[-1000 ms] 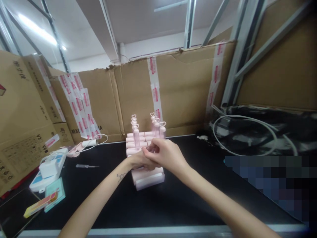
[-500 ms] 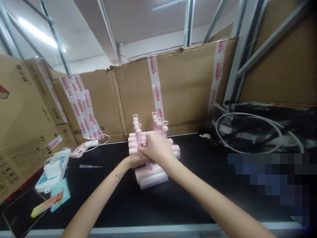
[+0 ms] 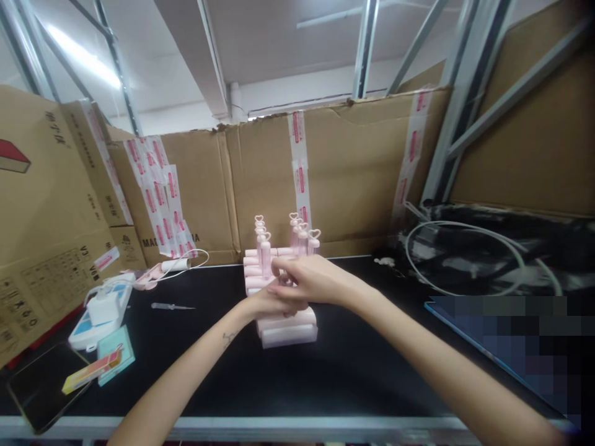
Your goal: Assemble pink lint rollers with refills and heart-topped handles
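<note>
Right hand (image 3: 316, 280) and left hand (image 3: 274, 303) meet above a block of pink tubes (image 3: 253, 271) at the middle of a black tabletop (image 3: 372, 365), as seen through the head camera I follow from afar. Both are bent inward, the right lapping over the left at the fingers; I cannot tell whether either is gripping anything, or is merely closed on itself. The block lies directly beneath and beyond them, its tubes laid side by side with their long axes running roughly left to right across my view. Heart-topped tubes stand upright on it in two files: the nearest of the left file (image 3: 266, 259) rises just beyond the left hand, close to the right hand's fingertips, while the nearest of the right file (image 3: 314, 245) stands right behind the back of the right hand, its lower part cut off from my sight. On the near side, a frosted-looking front tube (image 3: 290, 336) shows below the wrists, also lying crosswise. The overlapping fingers hide the center of the block and whatever may be between them, so I cannot count the tubes there. Off to the left lies a small screwdriver (image 3: 162, 306); at far right, a pixelated patch (image 3: 511, 328) masks part of the scene.
</note>
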`<state>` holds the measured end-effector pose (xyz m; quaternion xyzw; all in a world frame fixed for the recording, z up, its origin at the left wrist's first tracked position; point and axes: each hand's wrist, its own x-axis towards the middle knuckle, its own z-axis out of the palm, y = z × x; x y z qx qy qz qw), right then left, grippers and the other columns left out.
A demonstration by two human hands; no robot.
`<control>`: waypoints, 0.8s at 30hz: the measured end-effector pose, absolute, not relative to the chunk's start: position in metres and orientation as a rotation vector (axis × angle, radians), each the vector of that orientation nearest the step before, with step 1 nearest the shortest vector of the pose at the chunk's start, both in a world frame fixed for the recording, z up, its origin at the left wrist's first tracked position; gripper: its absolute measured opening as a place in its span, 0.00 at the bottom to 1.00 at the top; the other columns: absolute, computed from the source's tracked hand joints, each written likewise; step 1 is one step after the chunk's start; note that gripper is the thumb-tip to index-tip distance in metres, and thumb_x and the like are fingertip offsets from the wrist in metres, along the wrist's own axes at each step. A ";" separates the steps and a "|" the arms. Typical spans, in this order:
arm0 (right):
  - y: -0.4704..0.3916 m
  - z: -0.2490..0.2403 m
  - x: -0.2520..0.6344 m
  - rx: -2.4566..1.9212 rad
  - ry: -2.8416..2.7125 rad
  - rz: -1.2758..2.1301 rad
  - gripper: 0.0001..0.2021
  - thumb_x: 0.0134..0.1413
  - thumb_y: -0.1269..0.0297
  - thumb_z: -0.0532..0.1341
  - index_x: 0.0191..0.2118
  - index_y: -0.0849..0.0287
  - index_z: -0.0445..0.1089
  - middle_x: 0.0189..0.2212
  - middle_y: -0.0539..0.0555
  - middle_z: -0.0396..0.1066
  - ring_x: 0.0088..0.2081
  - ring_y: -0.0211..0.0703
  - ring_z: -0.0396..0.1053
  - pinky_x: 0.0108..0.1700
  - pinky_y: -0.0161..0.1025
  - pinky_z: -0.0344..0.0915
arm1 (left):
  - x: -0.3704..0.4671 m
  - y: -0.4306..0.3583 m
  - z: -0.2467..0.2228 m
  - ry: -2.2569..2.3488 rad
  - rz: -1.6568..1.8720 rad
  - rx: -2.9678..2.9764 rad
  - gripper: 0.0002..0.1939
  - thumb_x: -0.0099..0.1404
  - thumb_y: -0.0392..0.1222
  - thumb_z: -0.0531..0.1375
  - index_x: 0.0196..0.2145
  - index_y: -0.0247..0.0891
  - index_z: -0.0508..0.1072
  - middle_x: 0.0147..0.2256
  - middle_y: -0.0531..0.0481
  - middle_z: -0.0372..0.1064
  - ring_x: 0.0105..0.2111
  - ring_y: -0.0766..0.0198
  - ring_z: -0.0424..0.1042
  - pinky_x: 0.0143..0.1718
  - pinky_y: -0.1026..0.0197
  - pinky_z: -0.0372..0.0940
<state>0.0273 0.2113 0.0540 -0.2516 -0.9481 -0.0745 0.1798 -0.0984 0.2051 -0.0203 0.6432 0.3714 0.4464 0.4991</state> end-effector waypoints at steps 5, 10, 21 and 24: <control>0.228 0.041 0.027 -0.558 -2.778 -0.312 0.05 0.51 0.69 0.54 0.30 0.59 0.66 0.21 0.51 0.68 0.21 0.36 0.60 0.23 0.33 0.44 | -0.106 0.211 -0.021 0.847 0.825 1.568 0.08 0.47 0.36 0.62 0.16 0.36 0.66 0.14 0.58 0.55 0.15 0.73 0.54 0.17 0.66 0.48; 0.232 0.038 0.034 -0.564 -2.568 0.284 0.10 0.55 0.57 0.54 0.34 0.59 0.63 0.20 0.48 0.63 0.21 0.35 0.59 0.23 0.32 0.49 | -0.106 0.210 -0.023 0.858 0.846 1.575 0.09 0.48 0.40 0.64 0.22 0.35 0.68 0.16 0.58 0.58 0.16 0.73 0.56 0.18 0.66 0.50; 0.233 0.035 0.035 -0.327 -1.819 1.373 0.27 0.46 0.64 0.64 0.53 0.57 0.58 0.46 0.57 0.66 0.43 0.42 0.68 0.42 0.39 0.66 | -0.111 0.213 -0.033 0.443 0.906 1.506 0.42 0.42 0.80 0.44 0.30 0.35 0.64 0.16 0.55 0.57 0.18 0.66 0.61 0.25 0.60 0.58; 0.226 0.028 0.033 -0.341 -1.946 1.276 0.17 0.46 0.60 0.64 0.42 0.62 0.68 0.40 0.57 0.70 0.38 0.42 0.70 0.37 0.37 0.68 | -0.112 0.218 -0.037 0.435 0.876 1.523 0.46 0.39 0.82 0.36 0.26 0.34 0.65 0.15 0.54 0.55 0.17 0.65 0.60 0.23 0.60 0.57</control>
